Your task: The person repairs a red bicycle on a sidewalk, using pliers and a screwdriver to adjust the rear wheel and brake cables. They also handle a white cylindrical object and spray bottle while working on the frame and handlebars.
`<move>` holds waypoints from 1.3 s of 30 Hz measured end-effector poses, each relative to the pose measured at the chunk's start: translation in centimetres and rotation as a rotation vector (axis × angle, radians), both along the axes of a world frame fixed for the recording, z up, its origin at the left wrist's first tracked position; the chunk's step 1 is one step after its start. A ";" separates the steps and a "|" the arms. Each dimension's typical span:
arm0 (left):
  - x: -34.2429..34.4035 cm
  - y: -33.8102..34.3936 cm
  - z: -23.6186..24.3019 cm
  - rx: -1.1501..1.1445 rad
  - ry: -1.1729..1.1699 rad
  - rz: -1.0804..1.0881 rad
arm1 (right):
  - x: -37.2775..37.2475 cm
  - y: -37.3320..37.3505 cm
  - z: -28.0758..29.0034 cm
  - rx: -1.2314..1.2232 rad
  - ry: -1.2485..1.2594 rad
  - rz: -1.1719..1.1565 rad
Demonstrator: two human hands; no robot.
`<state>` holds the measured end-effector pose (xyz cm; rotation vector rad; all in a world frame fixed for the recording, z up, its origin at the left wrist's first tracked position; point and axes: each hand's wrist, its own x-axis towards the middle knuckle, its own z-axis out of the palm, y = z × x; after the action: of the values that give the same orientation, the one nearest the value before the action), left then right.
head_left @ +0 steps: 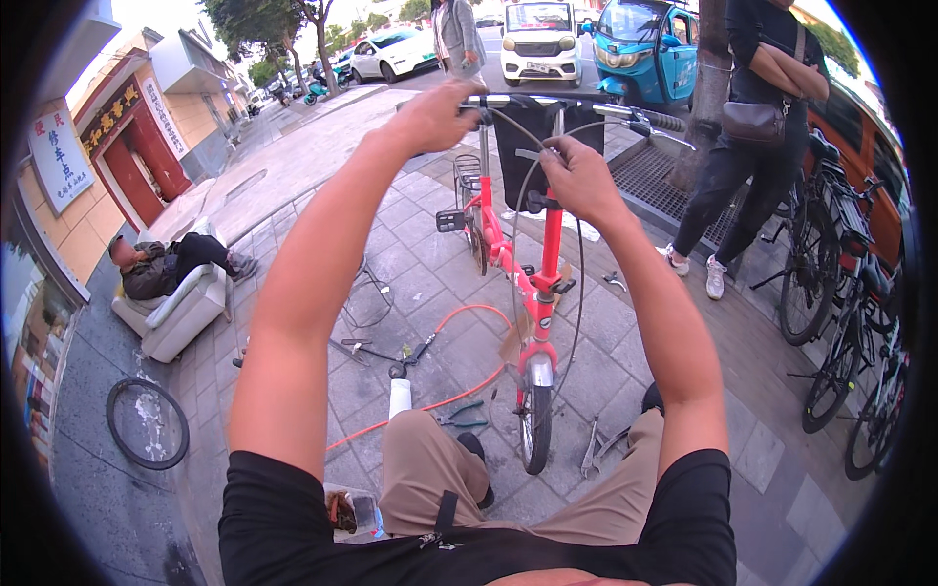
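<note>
A red folding bicycle (548, 234) stands in front of me, its small front wheel (535, 430) pointing toward my legs. My left hand (442, 119) is closed around the handlebar's left end by the brake lever; it is slightly blurred, and the grip is mostly hidden under it. With bent fingers, my right hand (583, 181) pinches a thin dark cable near the stem, below the bar. Loose cable (580, 293) hangs in a long loop beside the red frame. The right handlebar grip (664, 121) and its silver lever are untouched. Behind the bar is a black bag (521, 151).
Pliers (463, 415), wrenches (592, 449) and an orange hose (430, 337) lie on the paving. A person with crossed arms (772, 107) stands right of the bicycle, beside parked bicycles (831, 322). At left are a reclining person on a sofa (186, 317) and a tire (147, 423).
</note>
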<state>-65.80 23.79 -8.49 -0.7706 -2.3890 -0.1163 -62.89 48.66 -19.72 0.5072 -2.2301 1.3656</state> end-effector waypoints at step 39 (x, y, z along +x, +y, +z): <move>-3.4 1.4 -0.3 -0.342 0.226 -0.263 | -10.4 -2.0 10.6 0.338 0.194 -0.405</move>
<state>-69.23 25.15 -8.75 -1.1883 -2.1086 0.2668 -73.32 46.68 -9.10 0.2621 -2.2512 0.7112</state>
